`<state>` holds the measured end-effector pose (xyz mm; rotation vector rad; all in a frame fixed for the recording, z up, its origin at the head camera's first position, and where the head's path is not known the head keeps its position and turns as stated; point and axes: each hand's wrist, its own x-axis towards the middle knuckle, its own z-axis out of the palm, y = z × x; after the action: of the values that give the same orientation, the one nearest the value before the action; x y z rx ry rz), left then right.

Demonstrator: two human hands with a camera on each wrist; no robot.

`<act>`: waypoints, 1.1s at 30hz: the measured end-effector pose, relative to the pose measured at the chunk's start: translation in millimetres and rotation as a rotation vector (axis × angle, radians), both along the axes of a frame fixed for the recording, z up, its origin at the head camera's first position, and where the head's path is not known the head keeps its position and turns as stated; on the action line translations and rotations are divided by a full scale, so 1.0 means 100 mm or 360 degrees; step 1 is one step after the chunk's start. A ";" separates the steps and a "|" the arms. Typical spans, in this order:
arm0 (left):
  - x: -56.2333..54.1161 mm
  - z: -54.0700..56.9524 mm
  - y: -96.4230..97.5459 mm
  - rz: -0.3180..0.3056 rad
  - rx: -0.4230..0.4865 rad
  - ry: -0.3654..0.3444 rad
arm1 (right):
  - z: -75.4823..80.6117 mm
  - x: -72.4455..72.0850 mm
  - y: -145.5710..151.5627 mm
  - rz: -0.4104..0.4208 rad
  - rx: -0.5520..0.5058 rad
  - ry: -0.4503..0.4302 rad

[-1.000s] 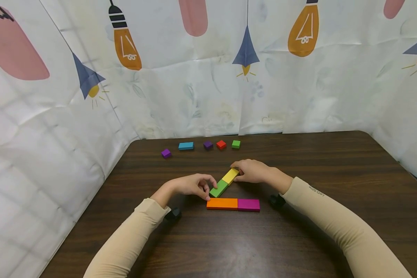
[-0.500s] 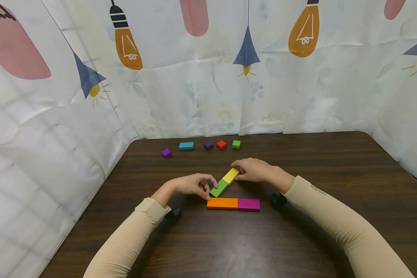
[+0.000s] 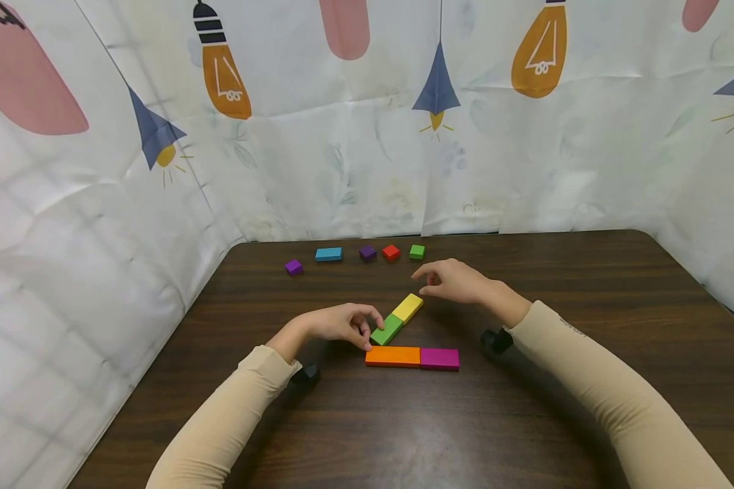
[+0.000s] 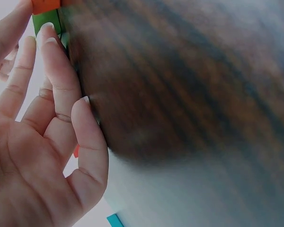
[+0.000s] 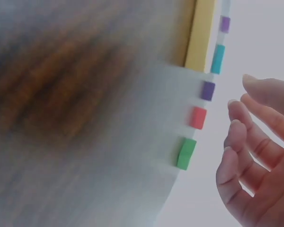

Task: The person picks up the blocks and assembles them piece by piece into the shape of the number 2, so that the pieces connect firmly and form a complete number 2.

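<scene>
In the head view, a green block [image 3: 387, 329] and a yellow block [image 3: 408, 308] lie end to end in a slanted line. Below them an orange block [image 3: 393, 356] meets a magenta block [image 3: 439, 359] in a straight row. My left hand [image 3: 336, 322] rests its thumb at the orange block's left corner and its index fingertip on the green block. The left wrist view shows its other fingers [image 4: 61, 85] loosely bent, holding nothing. My right hand [image 3: 455, 280] hovers just past the yellow block's far end, apart from it, with nothing between thumb and fingers.
Along the far table edge lie a purple block [image 3: 293, 267], a blue block [image 3: 329, 255], a dark purple block [image 3: 368, 253], a red block [image 3: 391, 252] and a small green block [image 3: 417, 252]. A printed curtain [image 3: 367, 156] hangs behind the dark wooden table [image 3: 367, 435].
My right hand has let go of the yellow block and risen away from it, up and slightly right. The left hand and the joined blocks stay where they were.
</scene>
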<state>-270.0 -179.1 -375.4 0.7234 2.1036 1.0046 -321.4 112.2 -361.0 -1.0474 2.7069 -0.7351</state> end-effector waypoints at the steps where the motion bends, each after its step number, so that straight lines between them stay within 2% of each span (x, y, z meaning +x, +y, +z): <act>1: 0.00 0.00 0.00 -0.0001 0.0002 -0.0001 | 0.01 -0.01 0.01 -0.0014 -0.0034 -0.0013; 10: -0.01 -0.01 0.00 0.0000 0.0002 -0.0018 | 0.01 -0.14 0.09 -0.0116 -0.0360 -0.0133; 14: 0.00 -0.01 0.01 -0.0002 0.0010 -0.0033 | -0.03 -0.23 0.11 -0.0152 -0.0483 -0.0248; 19: 0.00 0.00 0.02 0.0002 0.0004 -0.0039 | -0.06 -0.32 0.10 -0.0226 -0.0586 -0.0367; 27: -0.01 -0.02 0.01 0.0019 0.0005 -0.0038 | -0.17 -0.46 0.09 -0.0315 -0.0698 -0.0417; 33: 0.01 0.00 0.02 0.0046 -0.0038 -0.0012 | -0.24 -0.55 0.09 -0.0423 -0.0848 -0.0651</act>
<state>-269.3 -177.4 -375.6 0.6781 2.1218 0.9946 -376.6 121.2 -385.0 -0.5223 2.3586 -1.5820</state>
